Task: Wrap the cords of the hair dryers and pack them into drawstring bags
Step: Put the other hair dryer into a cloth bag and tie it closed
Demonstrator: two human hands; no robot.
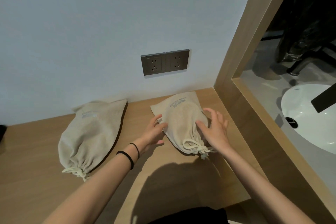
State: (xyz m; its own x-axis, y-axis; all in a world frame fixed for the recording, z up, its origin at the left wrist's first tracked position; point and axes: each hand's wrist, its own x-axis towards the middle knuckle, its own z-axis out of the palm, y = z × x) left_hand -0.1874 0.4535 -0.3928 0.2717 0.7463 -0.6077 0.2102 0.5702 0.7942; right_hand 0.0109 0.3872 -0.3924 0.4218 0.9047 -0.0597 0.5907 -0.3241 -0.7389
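Two soft beige cloth drawstring bags lie on the smooth pale-wood desk (36, 160), both bulging, their necks cinched with cream cord. The left bag (91, 132) sits at 10 o'clock, the right bag (181, 120) at 1 o'clock. Each carries grey-blue print too blurred to read. The left hand (152, 132) touches the right bag's 9 o'clock edge, grip apart, fingers straight. The right hand (215, 131) rests on its 3 o'clock side, grip apart, fingers spread. A grey double socket (165, 62) is on the wall at 12 o'clock.
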